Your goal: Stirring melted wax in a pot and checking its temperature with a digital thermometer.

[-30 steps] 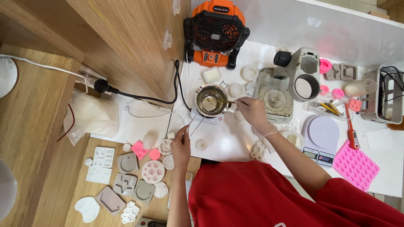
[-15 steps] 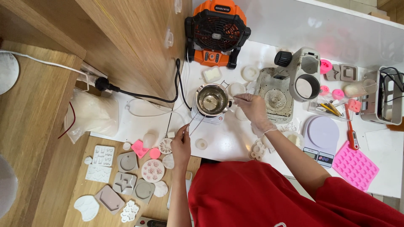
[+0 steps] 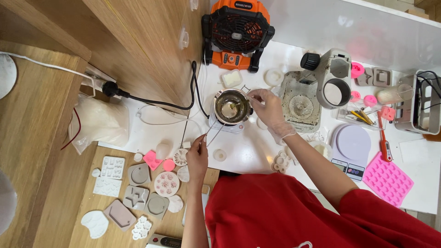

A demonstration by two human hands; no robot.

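A small steel pot (image 3: pixel 231 106) of yellowish liquid sits on a white heater base (image 3: pixel 228 126) on the white table (image 3: pixel 248 151). My left hand (image 3: pixel 197 158) grips the pot's thin wire handle (image 3: pixel 211 132), which sticks out toward me. My right hand (image 3: pixel 266 106), in a clear glove, holds a thin stirring stick (image 3: pixel 240 101) whose tip dips into the liquid. A red sleeve covers my right arm.
An orange fan (image 3: pixel 236 33) stands behind the pot. To the right are a grey machine (image 3: pixel 331 78), a white scale (image 3: pixel 350 151), a pink silicone mould (image 3: pixel 387 179) and a red thermometer (image 3: pixel 382 140). Several grey, white and pink moulds (image 3: pixel 138 188) lie on the wooden surface at the left.
My right hand has shifted up and left over the pot's rim, turning the stick inside the liquid. My left hand stays on the handle.
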